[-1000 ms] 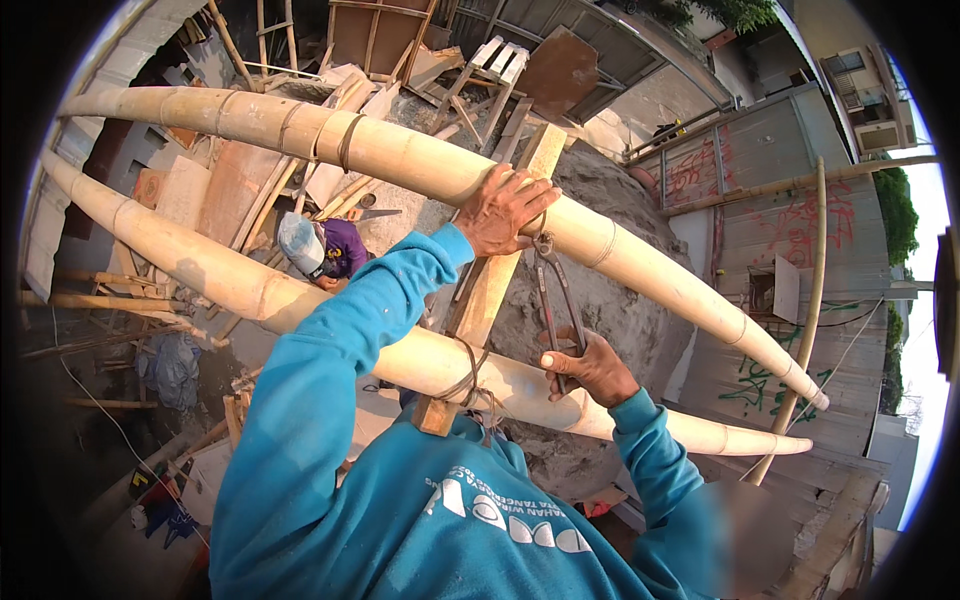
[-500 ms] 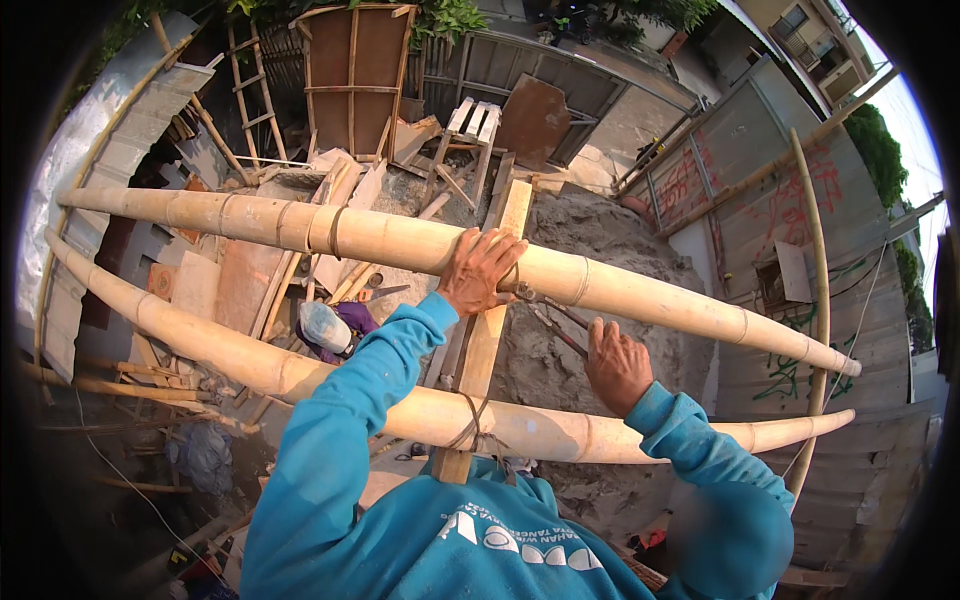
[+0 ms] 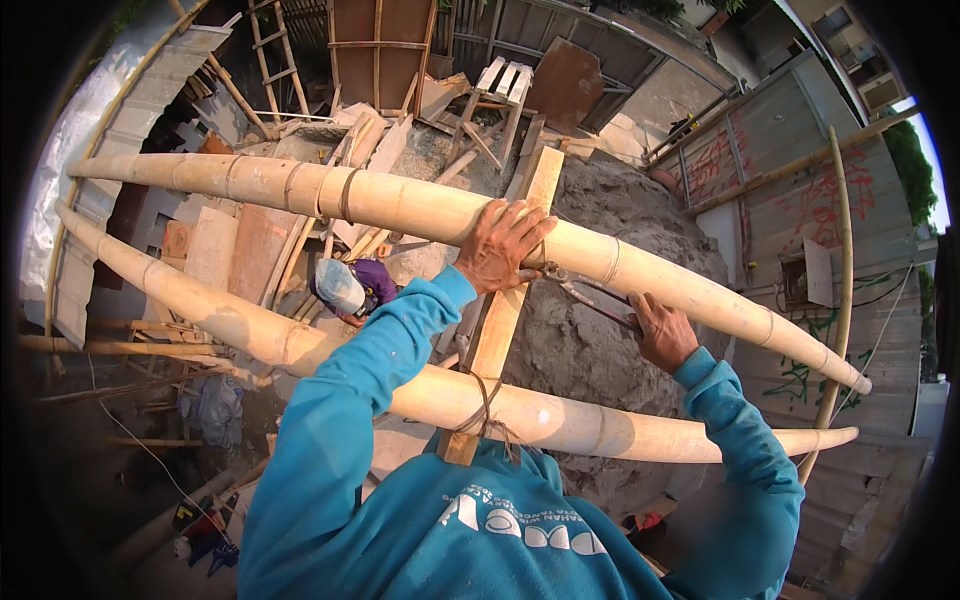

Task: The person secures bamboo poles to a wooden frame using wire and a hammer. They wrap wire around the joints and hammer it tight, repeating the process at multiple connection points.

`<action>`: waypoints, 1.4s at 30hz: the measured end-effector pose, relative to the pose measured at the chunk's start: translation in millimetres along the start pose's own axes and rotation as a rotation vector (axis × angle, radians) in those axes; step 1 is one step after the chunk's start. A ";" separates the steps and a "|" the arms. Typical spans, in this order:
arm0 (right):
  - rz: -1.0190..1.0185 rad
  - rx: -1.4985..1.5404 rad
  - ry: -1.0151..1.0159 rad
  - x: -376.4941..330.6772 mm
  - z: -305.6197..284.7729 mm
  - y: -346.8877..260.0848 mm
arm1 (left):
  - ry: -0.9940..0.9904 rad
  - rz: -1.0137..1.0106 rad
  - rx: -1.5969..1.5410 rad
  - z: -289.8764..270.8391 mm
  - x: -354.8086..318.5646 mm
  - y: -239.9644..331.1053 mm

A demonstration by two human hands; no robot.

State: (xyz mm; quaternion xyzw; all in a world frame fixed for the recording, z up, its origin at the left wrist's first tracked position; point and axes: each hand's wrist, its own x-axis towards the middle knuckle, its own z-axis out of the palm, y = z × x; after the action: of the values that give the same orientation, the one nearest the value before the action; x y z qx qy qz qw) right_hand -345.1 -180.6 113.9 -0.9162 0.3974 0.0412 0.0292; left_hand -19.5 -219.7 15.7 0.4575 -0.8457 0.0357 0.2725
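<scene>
Two thick bamboo poles run across in front of me, the far one (image 3: 400, 205) and the near one (image 3: 570, 425). A squared timber (image 3: 500, 335) crosses below the far pole and reaches the near one, where dark tie wire (image 3: 484, 402) wraps the joint. My left hand (image 3: 498, 245) is laid over the far pole at the crossing, fingers curled around its top. My right hand (image 3: 660, 332) is closed on the handles of a pair of pincers (image 3: 595, 297). Their jaws meet a wire tie beside my left thumb, at the pole's near side; the fine detail there is too small to tell.
Far below, a person in purple with a pale hat (image 3: 340, 287) crouches among boards. A heap of grey sand (image 3: 600, 210) lies beyond the timber. A thin upright bamboo (image 3: 840, 270) stands at the right, before a metal sheet fence (image 3: 750, 180). A ladder (image 3: 280, 60) leans far left.
My right hand has moved up and outward with the pincers, closer to the far pole, and the handles have swung with it. My left hand keeps its place on the pole. The view has shifted slightly.
</scene>
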 end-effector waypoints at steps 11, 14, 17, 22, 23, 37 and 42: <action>0.117 -0.106 0.010 -10.7 -17.0 -39.6 | 0.008 0.033 -0.025 14.7 -0.5 -3.0; 0.196 0.296 -0.159 -13.6 -8.4 -68.6 | 0.068 0.027 -0.053 15.8 -1.2 -4.8; 0.823 1.923 -0.418 -1.0 -13.4 -125.4 | 0.027 0.041 -0.029 16.2 -4.5 -9.6; 0.702 2.237 -0.343 -8.5 6.4 -138.0 | -0.013 0.044 -0.028 19.4 1.8 -5.2; 0.711 2.083 -0.408 -6.1 1.2 -136.4 | -0.020 0.036 -0.008 18.8 0.7 -5.3; 0.212 -0.168 -0.154 5.7 -67.6 -93.4 | -0.019 0.045 0.032 21.3 0.4 2.9; 0.153 -0.497 -0.103 32.2 -73.7 -93.2 | -0.005 -0.009 0.026 17.9 -5.6 -6.7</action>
State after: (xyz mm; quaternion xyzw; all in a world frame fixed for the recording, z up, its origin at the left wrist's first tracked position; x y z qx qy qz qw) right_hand -251.2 -146.7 186.0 -0.8593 0.4411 0.1863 -0.1797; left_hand -19.4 -224.9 -3.5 0.4650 -0.8437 0.0444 0.2646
